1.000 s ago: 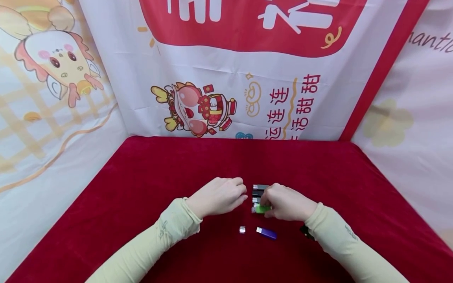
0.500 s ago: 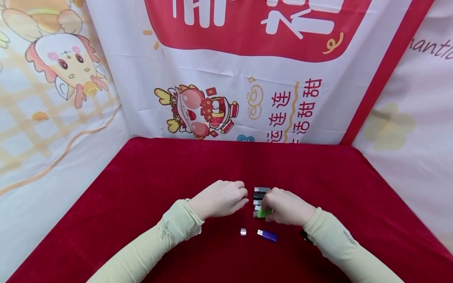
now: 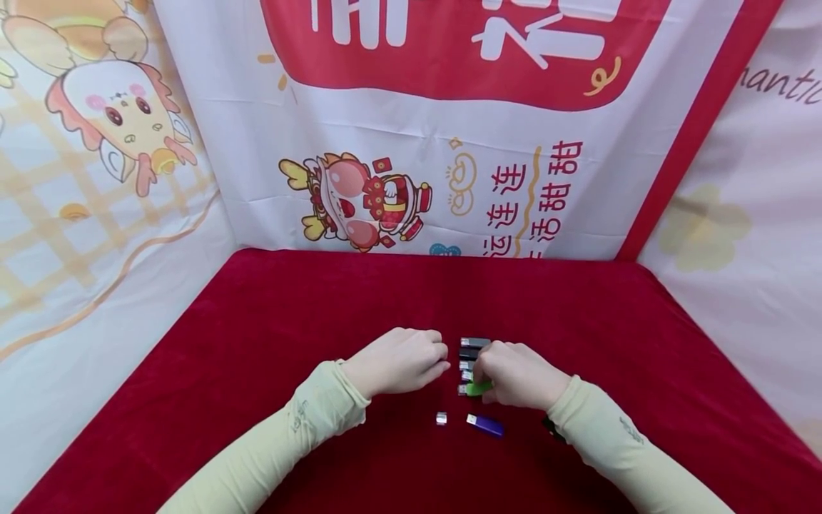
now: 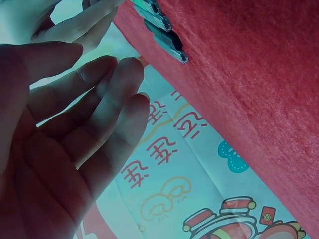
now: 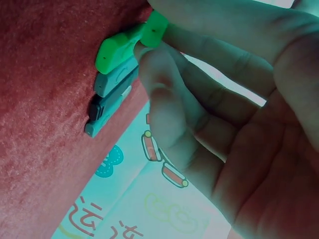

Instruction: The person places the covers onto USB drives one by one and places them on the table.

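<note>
My right hand (image 3: 523,375) pinches a bright green USB stick (image 3: 477,389) between thumb and fingertips, its metal plug pointing left. This stick (image 5: 153,30) is at the near end of a row of USB sticks. Beside it in the right wrist view lies another green stick (image 5: 115,52), followed by a grey stick (image 5: 115,78), a black one (image 5: 107,102) and another grey one (image 5: 99,122). My left hand (image 3: 401,360) hovers left of the row. Its fingers are loosely bent in the left wrist view, with nothing between them.
Nearer to me on the red cloth (image 3: 308,300) lie a purple USB stick (image 3: 486,426) and, to its left, a small silvery piece (image 3: 441,419). A dark object (image 3: 552,427) shows partly under the right sleeve. Printed fabric walls (image 3: 411,121) enclose the table's back and sides.
The green stick in my right hand has shifted slightly nearer to me, away from the row. My left hand stays nearly still. The head view has tilted a little.
</note>
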### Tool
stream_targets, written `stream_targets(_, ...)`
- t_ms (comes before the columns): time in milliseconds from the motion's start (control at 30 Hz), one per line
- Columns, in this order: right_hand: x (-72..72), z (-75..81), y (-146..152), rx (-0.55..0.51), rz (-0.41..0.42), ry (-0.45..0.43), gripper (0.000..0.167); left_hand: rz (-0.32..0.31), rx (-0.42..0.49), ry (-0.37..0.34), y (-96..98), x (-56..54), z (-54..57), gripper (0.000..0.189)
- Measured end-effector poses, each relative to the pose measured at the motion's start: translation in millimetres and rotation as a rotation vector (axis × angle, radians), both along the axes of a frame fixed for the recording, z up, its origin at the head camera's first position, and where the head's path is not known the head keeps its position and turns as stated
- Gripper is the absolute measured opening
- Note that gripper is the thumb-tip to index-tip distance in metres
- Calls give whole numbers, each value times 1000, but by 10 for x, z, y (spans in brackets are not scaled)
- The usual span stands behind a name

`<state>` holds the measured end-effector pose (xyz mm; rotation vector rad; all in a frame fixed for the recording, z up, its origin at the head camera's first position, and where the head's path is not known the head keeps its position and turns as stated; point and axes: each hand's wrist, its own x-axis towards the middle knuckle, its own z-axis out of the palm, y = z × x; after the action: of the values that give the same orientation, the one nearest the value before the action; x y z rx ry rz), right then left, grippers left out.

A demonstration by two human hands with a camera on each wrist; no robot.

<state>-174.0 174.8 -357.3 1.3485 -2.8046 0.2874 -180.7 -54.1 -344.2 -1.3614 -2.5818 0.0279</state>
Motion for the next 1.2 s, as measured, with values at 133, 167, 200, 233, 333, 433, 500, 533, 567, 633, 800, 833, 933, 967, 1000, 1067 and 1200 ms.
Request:
stream_targets(133, -1, -2, -8, 8, 4, 4, 19, -2, 1, -15, -7, -6, 3, 19)
stream_targets(167, 1, 1, -6, 8, 4, 5, 19, -1, 0, -18, -10, -6, 6, 19)
stream_targets(200, 2, 6, -2, 11, 3, 8, 19, 0, 0, -21, -12, -5, 8, 19)
stream_targets(233, 2, 14, 4, 12, 0, 11, 18, 3, -1, -24, -13, -6, 9, 19)
stream_targets(333, 7, 58, 29, 9, -12, 13, 15, 12, -3, -36, -16, -2, 16, 19)
stream_targets(433, 19, 124, 60, 4, -25, -9, 15, 20, -5, -54, -13, 4, 28, 19)
stream_targets(500, 31, 173, 83, 9, -40, -41, 17, 25, -9, -67, -12, 10, 34, 18)
stream_targets(533, 39, 197, 94, 14, -47, -59, 18, 29, -12, -73, -13, 12, 37, 18)
stream_targets(567, 47, 220, 105, 20, -54, -78, 19, 32, -15, -81, -14, 17, 43, 18)
stream_targets(633, 63, 262, 120, 33, -65, -109, 22, 40, -20, -96, -18, 18, 47, 18)
stream_targets(800, 94, 303, 105, 55, -61, -153, 26, 51, -20, -117, -35, 10, 49, 18)
stream_targets(833, 101, 301, 100, 61, -58, -165, 26, 52, -21, -119, -37, 13, 48, 18)
stream_targets(933, 118, 305, 87, 82, -60, -201, 27, 58, -24, -126, -44, 19, 44, 18)
stream_targets(967, 122, 309, 86, 86, -62, -207, 27, 59, -25, -127, -47, 21, 43, 18)
stream_targets(1000, 127, 315, 87, 89, -64, -211, 28, 60, -24, -129, -48, 23, 45, 18)
stream_targets(1067, 134, 326, 87, 92, -68, -212, 28, 63, -26, -132, -51, 26, 49, 18)
stream_targets(1200, 147, 323, 81, 87, -56, -234, 27, 69, -28, -133, -48, 30, 61, 18)
